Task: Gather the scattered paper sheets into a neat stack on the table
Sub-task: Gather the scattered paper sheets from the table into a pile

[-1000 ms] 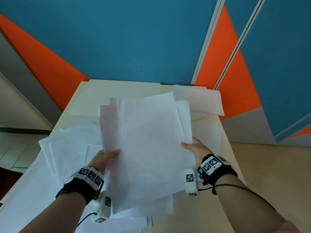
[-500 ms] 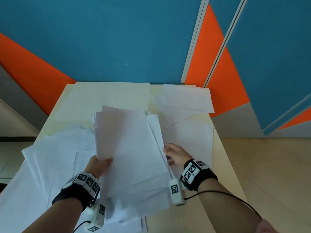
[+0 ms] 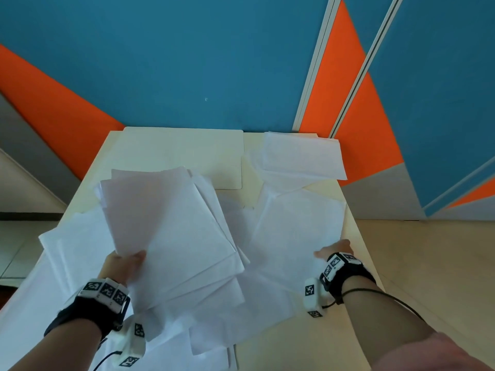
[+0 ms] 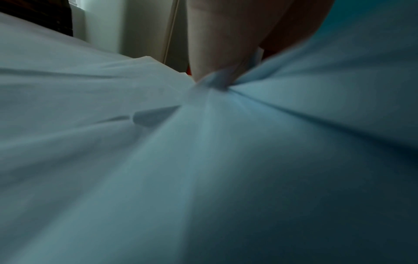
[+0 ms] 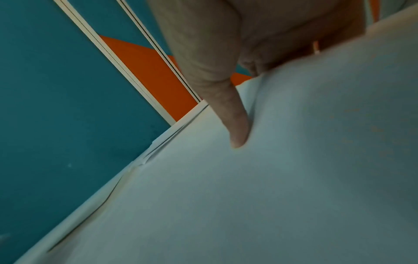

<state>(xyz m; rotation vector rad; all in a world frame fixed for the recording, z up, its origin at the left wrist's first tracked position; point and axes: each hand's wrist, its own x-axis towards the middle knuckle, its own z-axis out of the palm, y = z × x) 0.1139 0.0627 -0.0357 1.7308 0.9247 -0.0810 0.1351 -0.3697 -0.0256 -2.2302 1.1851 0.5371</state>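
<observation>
My left hand (image 3: 124, 263) grips the near left corner of a bundle of white paper sheets (image 3: 171, 231), fanned unevenly and held over the table. In the left wrist view the fingers (image 4: 217, 59) pinch the crumpled paper (image 4: 203, 142). My right hand (image 3: 332, 250) is at the right edge of a loose sheet (image 3: 297, 223) lying on the table. Its thumb (image 5: 235, 125) presses on top of that sheet (image 5: 248, 196), which bulges up over the hidden fingers.
The cream table (image 3: 250, 159) stands against a blue and orange wall. A cream mat (image 3: 182, 153) lies at the back. More white sheets lie at the back right (image 3: 300, 153), along the left side (image 3: 67, 253) and near the front edge (image 3: 214, 341).
My right hand has let go of the bundle and moved right to the loose sheet at the table's right edge. The left hand alone now holds the bundle, lower and more to the left.
</observation>
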